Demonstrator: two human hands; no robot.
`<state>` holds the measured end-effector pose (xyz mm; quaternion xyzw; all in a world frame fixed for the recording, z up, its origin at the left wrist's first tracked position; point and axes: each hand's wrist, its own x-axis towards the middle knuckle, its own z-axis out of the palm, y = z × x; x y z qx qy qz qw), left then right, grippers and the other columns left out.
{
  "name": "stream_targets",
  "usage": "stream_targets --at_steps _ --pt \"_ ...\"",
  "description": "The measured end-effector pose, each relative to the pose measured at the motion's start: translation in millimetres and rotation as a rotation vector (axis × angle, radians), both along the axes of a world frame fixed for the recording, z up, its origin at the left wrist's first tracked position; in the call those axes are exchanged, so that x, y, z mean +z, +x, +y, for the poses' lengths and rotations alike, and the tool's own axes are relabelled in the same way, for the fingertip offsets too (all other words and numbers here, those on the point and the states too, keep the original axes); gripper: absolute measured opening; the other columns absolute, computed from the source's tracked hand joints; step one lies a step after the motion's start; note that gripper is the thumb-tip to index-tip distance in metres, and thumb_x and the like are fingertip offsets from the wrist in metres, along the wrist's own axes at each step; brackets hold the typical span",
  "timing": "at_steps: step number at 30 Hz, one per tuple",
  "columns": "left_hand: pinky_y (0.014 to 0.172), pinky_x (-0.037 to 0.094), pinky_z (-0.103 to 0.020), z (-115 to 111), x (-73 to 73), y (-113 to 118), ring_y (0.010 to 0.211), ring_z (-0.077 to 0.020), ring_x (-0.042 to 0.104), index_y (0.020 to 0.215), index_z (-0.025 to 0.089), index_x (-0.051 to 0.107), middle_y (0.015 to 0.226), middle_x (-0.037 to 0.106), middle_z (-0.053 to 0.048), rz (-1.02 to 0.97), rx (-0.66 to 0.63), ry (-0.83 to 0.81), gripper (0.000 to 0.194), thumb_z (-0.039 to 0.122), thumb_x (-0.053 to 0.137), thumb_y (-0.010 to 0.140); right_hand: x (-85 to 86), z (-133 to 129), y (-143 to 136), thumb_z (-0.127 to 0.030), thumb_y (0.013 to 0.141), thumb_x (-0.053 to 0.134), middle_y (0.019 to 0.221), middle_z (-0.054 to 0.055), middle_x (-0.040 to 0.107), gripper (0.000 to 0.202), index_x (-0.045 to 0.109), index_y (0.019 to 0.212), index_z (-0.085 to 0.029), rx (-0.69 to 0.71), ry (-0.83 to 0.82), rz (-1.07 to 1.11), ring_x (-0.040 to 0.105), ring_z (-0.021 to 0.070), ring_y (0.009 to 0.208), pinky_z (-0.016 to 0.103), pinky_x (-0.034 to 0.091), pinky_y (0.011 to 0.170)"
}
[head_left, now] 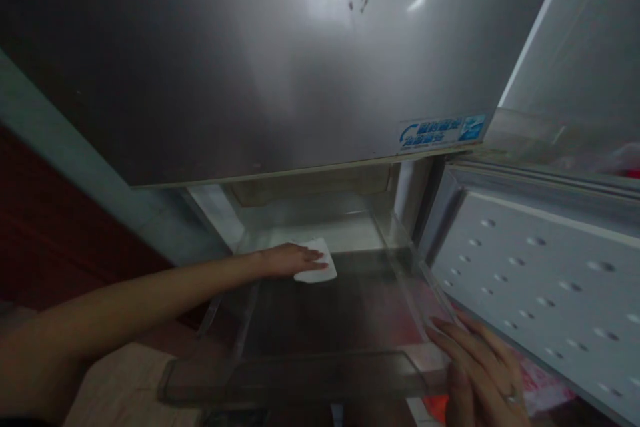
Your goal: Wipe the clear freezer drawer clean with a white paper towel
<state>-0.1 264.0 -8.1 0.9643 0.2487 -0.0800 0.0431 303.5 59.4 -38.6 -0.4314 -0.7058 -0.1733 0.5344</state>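
Observation:
A clear plastic drawer (345, 373) is pulled out of the lower compartment of a fridge, below its closed upper door. Inside it, my left hand (290, 259) presses a folded white cloth (320, 270) against the drawer's bottom. The palm faces down and the fingers lie over the cloth; whether it is fabric or paper I cannot tell. At the drawer's front right corner, my right hand (480, 363), with a ring on one finger, grips the side wall, fingers over the rim.
The grey upper fridge door (280, 67) with a blue sticker (443, 132) overhangs the drawer. On the right, the lower door (540, 267) stands open, its dimpled inner panel beside my right hand. Dark red furniture (65, 233) is at the left, above a tiled floor (120, 387).

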Motion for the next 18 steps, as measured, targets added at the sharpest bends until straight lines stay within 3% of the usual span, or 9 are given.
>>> stream_targets --at_steps 4,6,9,14,18 --pt "0.112 0.037 -0.033 -38 -8.0 -13 0.136 -0.0204 0.045 0.145 0.028 0.039 0.15 0.044 -0.006 0.13 -0.317 -0.028 0.058 0.006 0.049 0.092 2.2 -1 -4 -0.002 0.085 0.047 0.103 0.01 0.065 0.03 0.065 0.107 -0.012 -0.017 -0.006 0.046 0.055 0.0243 0.116 0.041 0.042 0.098" --pt "0.112 0.036 -0.031 -58 -7.8 -15 0.137 -0.0201 0.042 0.146 0.024 0.039 0.15 0.043 -0.007 0.12 -0.469 0.011 0.05 0.01 0.039 0.098 0.9 -1 -4 -0.003 0.086 0.048 0.103 0.01 0.066 0.03 0.065 0.107 -0.013 -0.016 -0.011 0.05 0.056 0.0242 0.115 0.042 0.043 0.098" --pt "0.109 0.04 -0.029 -78 -4.0 -13 0.133 -0.0198 0.048 0.139 0.024 0.049 0.145 0.051 -0.007 0.062 -0.584 0.063 0.042 0.016 0.035 0.1 -2.1 -1 -3 -0.004 0.085 0.048 0.104 0.008 0.067 0.031 0.066 0.108 -0.015 -0.026 -0.018 0.062 0.057 0.0241 0.115 0.042 0.044 0.098" --pt "0.109 0.041 -0.033 -68 -6.8 -8 0.132 -0.0208 0.049 0.137 0.021 0.051 0.145 0.05 -0.008 0.05 -0.585 0.077 0.042 0.014 0.038 0.098 -1.5 0 -3 -0.005 0.085 0.049 0.102 0.006 0.069 0.033 0.066 0.11 -0.018 -0.025 -0.016 0.083 0.059 0.0236 0.112 0.043 0.046 0.097" --pt "0.111 0.039 -0.032 -27 -19.0 -3 0.133 -0.0201 0.048 0.139 0.024 0.05 0.146 0.049 -0.008 0.104 -0.355 0.069 0.052 0.009 0.054 0.089 -1.5 -1 -3 -0.003 0.084 0.05 0.102 0.008 0.069 0.032 0.067 0.108 -0.016 -0.014 -0.007 0.092 0.059 0.0247 0.112 0.044 0.045 0.097"
